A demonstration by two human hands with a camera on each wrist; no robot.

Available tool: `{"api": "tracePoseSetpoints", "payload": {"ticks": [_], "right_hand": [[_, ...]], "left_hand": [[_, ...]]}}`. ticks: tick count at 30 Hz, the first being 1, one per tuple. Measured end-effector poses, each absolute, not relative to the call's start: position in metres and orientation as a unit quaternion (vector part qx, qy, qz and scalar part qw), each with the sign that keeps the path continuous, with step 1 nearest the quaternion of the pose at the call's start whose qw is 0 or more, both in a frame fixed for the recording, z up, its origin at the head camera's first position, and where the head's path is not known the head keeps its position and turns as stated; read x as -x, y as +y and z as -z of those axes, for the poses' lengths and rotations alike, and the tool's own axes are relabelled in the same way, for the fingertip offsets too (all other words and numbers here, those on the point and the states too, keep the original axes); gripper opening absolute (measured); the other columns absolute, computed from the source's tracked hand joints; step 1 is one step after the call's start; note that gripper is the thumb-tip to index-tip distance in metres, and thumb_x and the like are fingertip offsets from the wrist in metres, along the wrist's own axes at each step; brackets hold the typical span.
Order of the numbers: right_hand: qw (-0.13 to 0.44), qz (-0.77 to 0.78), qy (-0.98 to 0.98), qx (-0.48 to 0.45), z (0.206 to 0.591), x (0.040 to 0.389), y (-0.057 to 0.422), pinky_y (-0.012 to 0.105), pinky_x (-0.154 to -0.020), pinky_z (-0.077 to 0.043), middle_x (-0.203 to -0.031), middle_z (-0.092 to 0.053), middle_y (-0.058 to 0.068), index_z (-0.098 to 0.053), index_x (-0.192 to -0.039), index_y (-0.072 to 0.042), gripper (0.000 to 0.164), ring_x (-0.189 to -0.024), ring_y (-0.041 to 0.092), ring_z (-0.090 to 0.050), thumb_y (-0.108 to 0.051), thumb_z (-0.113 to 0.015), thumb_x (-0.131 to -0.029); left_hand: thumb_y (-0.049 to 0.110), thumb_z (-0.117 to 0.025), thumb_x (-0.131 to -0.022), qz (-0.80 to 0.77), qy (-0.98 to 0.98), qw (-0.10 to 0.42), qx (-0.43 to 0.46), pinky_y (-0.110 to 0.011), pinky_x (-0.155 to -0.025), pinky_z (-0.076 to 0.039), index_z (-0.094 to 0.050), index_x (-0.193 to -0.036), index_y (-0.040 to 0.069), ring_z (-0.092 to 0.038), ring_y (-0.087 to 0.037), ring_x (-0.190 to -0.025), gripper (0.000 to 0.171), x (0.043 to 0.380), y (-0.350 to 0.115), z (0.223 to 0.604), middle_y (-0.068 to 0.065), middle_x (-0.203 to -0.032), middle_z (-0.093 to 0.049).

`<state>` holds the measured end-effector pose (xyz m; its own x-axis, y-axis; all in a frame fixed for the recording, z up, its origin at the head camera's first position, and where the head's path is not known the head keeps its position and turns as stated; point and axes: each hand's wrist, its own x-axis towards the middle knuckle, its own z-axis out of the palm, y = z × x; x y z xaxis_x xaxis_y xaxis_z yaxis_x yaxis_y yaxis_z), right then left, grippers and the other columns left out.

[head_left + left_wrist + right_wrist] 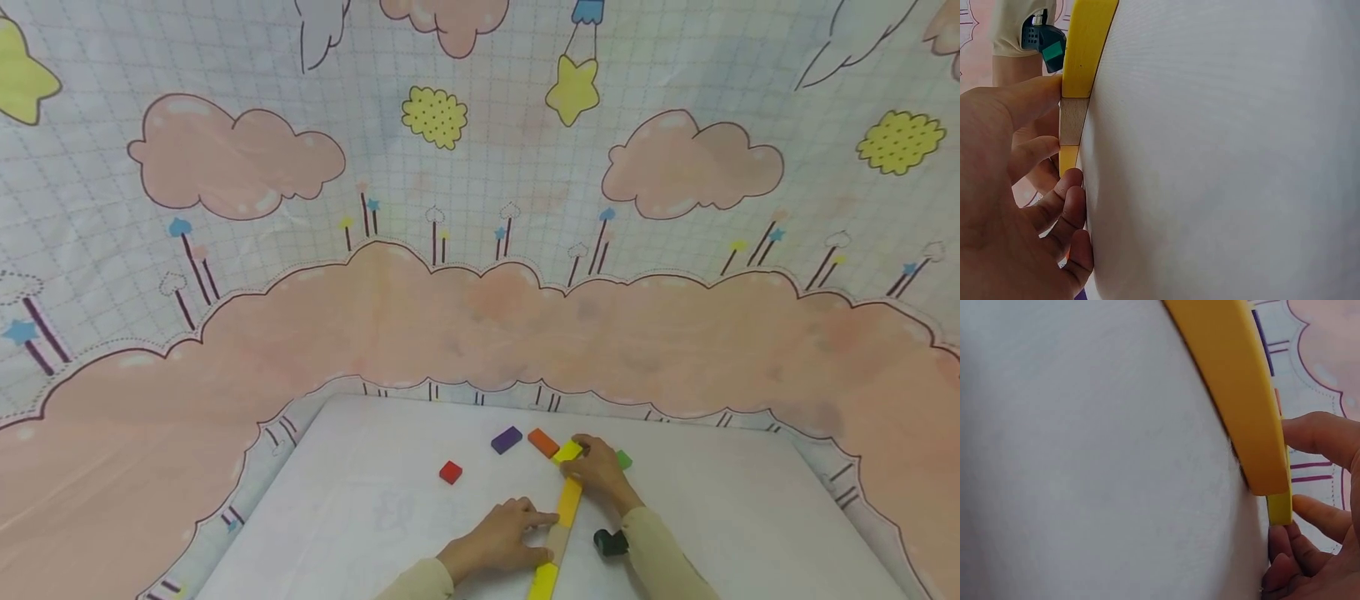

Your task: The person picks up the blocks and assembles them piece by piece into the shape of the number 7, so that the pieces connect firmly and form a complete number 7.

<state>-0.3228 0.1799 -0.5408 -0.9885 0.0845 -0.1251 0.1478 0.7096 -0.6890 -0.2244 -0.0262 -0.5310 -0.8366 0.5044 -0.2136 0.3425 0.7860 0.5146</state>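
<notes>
A row of flat blocks runs away from me in the head view: a yellow block (543, 582), a plain wooden block (557, 543), an orange-yellow block (570, 500) and a bright yellow block (567, 452) at the far end. My left hand (498, 537) touches the row around the wooden block with thumb and index fingertips; its other fingers bend loosely in the left wrist view. With thumb and fingers, my right hand (603, 472) pinches the bright yellow block, partly covering it. The right wrist view shows the orange-yellow block (1235, 394) beside that hand.
Beyond the row lie an orange block (543, 442) and a purple block (507, 440). A red block (451, 472) sits to the left. Part of a green block (624, 460) shows behind my right hand. A dark device (611, 543) is worn at my right wrist.
</notes>
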Motion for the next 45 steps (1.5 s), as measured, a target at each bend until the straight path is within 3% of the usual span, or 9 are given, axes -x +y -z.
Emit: {"api": "tracePoseSetpoints", "payload": {"ticks": [9, 19, 45], "right_hand": [[0.032, 0.395, 0.915, -0.078, 0.542, 0.321, 0.182, 0.049, -0.098, -0.05, -0.13, -0.057, 0.023, -0.053, -0.137, -0.002, 0.065, -0.11, 0.035, -0.055, -0.021, -0.077, -0.079], [0.027, 0.405, 0.911, -0.079, 0.538, 0.315, 0.186, 0.045, -0.093, -0.053, -0.124, -0.059, 0.022, -0.053, -0.137, -0.001, 0.064, -0.103, 0.031, -0.055, -0.021, -0.077, -0.081], [0.004, 0.402, 0.915, -0.046, 0.53, 0.3, 0.198, 0.043, -0.087, -0.055, -0.125, -0.059, 0.02, -0.057, -0.134, -0.003, 0.061, -0.108, 0.032, -0.056, -0.02, -0.078, -0.079]], "left_hand": [[0.05, -0.07, -0.086, -0.239, 0.928, 0.175, -0.225, -0.03, -0.083, -0.047, -0.055, -0.132, 0.05, -0.046, -0.006, -0.09, 0.049, 0.226, -0.027, 0.535, 0.012, -0.105, -0.056], [0.049, -0.07, -0.086, -0.239, 0.927, 0.172, -0.23, -0.029, -0.084, -0.047, -0.056, -0.132, 0.048, -0.046, -0.005, -0.09, 0.049, 0.227, -0.028, 0.538, 0.013, -0.106, -0.057], [0.049, -0.071, -0.085, -0.241, 0.93, 0.166, -0.224, -0.03, -0.083, -0.048, -0.056, -0.132, 0.049, -0.046, -0.007, -0.089, 0.049, 0.231, -0.023, 0.534, 0.011, -0.106, -0.057]]}}
